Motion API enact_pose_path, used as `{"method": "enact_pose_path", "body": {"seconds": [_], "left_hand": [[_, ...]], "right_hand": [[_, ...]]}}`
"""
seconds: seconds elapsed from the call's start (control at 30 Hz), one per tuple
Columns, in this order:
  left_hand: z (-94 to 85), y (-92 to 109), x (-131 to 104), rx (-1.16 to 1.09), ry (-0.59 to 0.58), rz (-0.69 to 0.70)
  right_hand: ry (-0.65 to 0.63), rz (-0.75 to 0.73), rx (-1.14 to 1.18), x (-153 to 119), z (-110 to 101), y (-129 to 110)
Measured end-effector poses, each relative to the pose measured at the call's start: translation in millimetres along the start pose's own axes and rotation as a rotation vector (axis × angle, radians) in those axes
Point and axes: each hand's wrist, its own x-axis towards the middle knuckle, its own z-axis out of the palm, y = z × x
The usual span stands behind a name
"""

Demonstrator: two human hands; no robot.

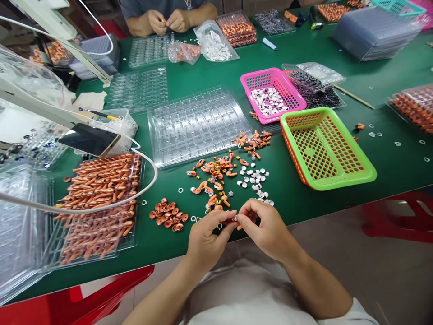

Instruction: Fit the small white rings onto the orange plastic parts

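Observation:
My left hand (pixel 209 237) and my right hand (pixel 265 228) meet at the table's front edge, fingertips pinched together. Between them is a small white piece (pixel 234 218), mostly covered by the fingers, and a bit of an orange part (pixel 240 227) shows under my right fingers. Just beyond lie loose orange parts with yellow bits (pixel 216 169). White discs (pixel 256 176) are scattered beyond my right hand. To the left of my left hand sits a pile of copper-coloured cups (pixel 168 214).
A clear tray (pixel 199 126) lies mid-table. Green basket (pixel 367 174) and pink basket (pixel 297 103) stand right of it. A filled tray (pixel 98 203), a phone (pixel 89 139) and a white cable (pixel 150 180) are at left. Across the table, a person's hands (pixel 167 21) work.

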Motion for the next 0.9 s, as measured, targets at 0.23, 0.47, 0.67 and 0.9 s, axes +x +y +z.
{"method": "enact_pose_path", "body": {"seconds": [0.23,0.47,0.67,0.9], "left_hand": [[-0.8,0.1,0.0,-0.004,0.015,-0.035],[-2.3,0.8,1.5,-0.025,-0.001,-0.031],[-2.8,0.5,4.0,-0.022,-0.011,0.001],[-1.4,-0.4,4.0,-0.012,0.000,0.024]], "right_hand": [[-0.002,0.012,0.031,-0.4,-0.7,2.0],[-0.025,0.017,0.043,1.6,-1.0,1.8],[-0.033,0.005,0.039,2.8,-1.2,2.3],[-0.036,0.012,0.045,2.0,-0.6,2.3]]}}
